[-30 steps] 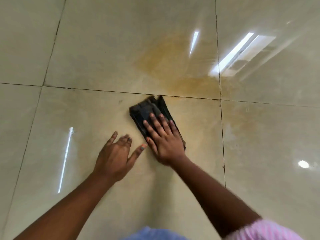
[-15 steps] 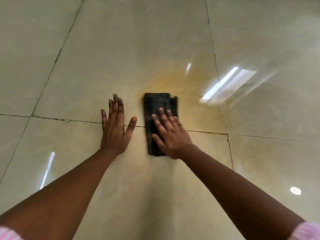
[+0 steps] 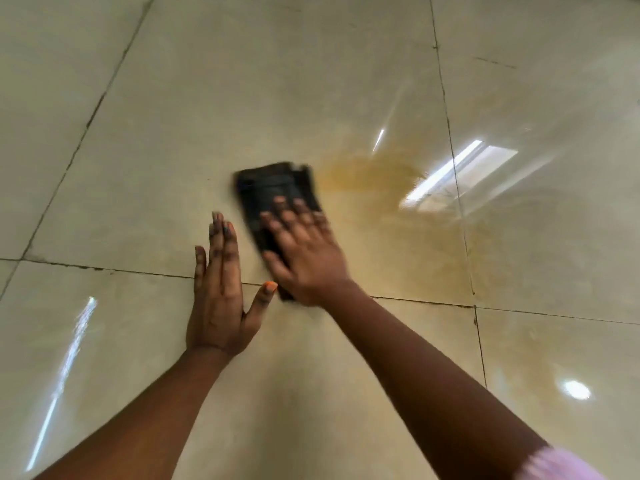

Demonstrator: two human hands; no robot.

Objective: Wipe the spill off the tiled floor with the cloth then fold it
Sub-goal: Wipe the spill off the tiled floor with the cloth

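A dark folded cloth (image 3: 270,188) lies flat on the glossy beige tiled floor (image 3: 173,133). My right hand (image 3: 304,251) presses on the cloth's near half, fingers spread on top of it; the image is blurred there. My left hand (image 3: 221,292) lies flat on the floor just left of the cloth, fingers together, holding nothing. A yellowish-brown spill (image 3: 374,174) smears the tile right of the cloth and spreads toward the near right.
Dark grout lines (image 3: 457,202) cross the floor, one running under my hands. Bright reflections of ceiling lights (image 3: 450,174) gleam on the tiles at right and near left. A pink sleeve (image 3: 561,462) shows at the bottom right.
My right hand has slid the cloth to the left, off the stain. The view has shifted left, so the spill now sits to the right. My left hand stays flat beside the cloth.
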